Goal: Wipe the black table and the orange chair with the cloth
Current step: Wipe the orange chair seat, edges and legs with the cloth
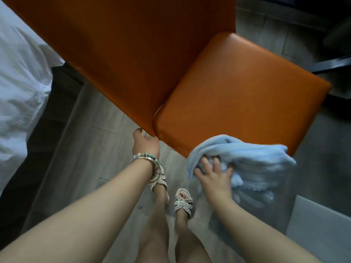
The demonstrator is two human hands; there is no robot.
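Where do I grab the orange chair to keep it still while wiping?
Probably grip the orange chair by its backrest, at the lower corner, coming from the left. That panel is thin enough for fingers to wrap round, and the left hand holds there. The right hand holds the cloth at the seat edge.

A home bedroom — white bedding (19,82) beside grey plank floor (91,149) and orange chair (228,92).
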